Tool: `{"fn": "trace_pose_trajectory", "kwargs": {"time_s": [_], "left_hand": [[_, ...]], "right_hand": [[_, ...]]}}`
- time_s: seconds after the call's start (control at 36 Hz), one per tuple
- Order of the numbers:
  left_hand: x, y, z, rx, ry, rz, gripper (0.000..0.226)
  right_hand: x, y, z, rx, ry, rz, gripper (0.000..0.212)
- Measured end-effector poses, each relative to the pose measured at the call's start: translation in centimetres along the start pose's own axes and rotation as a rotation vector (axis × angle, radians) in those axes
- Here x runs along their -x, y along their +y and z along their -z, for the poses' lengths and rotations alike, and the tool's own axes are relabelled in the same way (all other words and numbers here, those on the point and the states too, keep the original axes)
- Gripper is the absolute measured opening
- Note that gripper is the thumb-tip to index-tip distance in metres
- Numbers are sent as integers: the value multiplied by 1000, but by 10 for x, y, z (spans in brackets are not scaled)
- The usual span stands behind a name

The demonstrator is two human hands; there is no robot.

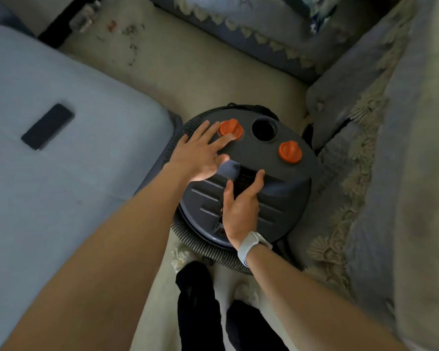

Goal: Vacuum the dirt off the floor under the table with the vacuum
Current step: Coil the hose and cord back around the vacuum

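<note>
Both forearms reach down from the near edge. Left hand (pixel 200 153) is spread flat, fingers straight, touching the vacuum (pixel 246 178) lid beside 1 orange knob (pixel 230 128). Right hand (pixel 241 211), a watch (pixel 249 245) on its wrist, hovers open over the lid's handle slot, holding nothing. That vacuum stands on the floor (pixel 188 72) between table (pixel 61 148) and sofa (pixel 390 148), hose (pixel 178 133) coiled round it. Dirt (pixel 131 39) lies farther off; a phone (pixel 47 126) rests on the table.

One vacuum (pixel 249 173), two orange knobs (pixel 230 128)
</note>
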State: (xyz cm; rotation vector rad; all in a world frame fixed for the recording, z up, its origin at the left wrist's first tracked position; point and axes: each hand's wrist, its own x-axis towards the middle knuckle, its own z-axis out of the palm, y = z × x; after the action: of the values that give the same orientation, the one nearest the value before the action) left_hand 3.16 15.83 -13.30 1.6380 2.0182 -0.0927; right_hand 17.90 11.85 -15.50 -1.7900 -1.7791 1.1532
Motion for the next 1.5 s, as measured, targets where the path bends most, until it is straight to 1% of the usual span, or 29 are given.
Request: {"fn": "trace_pose_trajectory", "kwargs": {"time_s": [0.14, 0.28, 0.36, 0.42, 0.5, 0.67, 0.83, 0.97, 1.14, 1.22, 1.33, 1.42, 1.5], "left_hand": [[-42, -19, 20, -25, 31, -27, 55], [-83, -27, 43, 15, 41, 3, 54], [-109, -32, 54, 34, 66, 25, 54], [-128, -35, 64, 45, 69, 55, 54], [-154, -40, 82, 53, 64, 105, 54], [-204, -57, 121, 66, 77, 210, 54], [-245, -83, 152, 89, 117, 323, 55], [-273, -116, 176, 90, 154, 404, 56], [-296, -155, 198, 120, 247, 539, 54], [-308, -185, 212, 126, 306, 608, 55], [-322, -230, 229, 149, 337, 702, 56], [-332, -266, 237, 226, 386, 737, 58], [-339, -305, 247, 377, 413, 752, 59]], "right_hand": [[-43, -24, 1, 0, -11, 29, 74], [-92, -41, -6, 14, 10, 41, 76], [-126, -47, -10, 50, -2, 39, 69], [-150, -56, -9, 79, -31, 42, 68], [-187, -73, -6, 121, -88, 61, 74], [-258, -106, -10, 211, -149, 149, 77], [-326, -145, -24, 305, -257, 243, 77], [-377, -184, -42, 369, -364, 292, 77], [-428, -234, -69, 466, -463, 424, 75], [-454, -263, -95, 482, -506, 484, 75], [-482, -305, -134, 464, -559, 552, 73], [-499, -335, -166, 501, -574, 620, 72], [-511, -366, -199, 513, -580, 669, 70]]}}
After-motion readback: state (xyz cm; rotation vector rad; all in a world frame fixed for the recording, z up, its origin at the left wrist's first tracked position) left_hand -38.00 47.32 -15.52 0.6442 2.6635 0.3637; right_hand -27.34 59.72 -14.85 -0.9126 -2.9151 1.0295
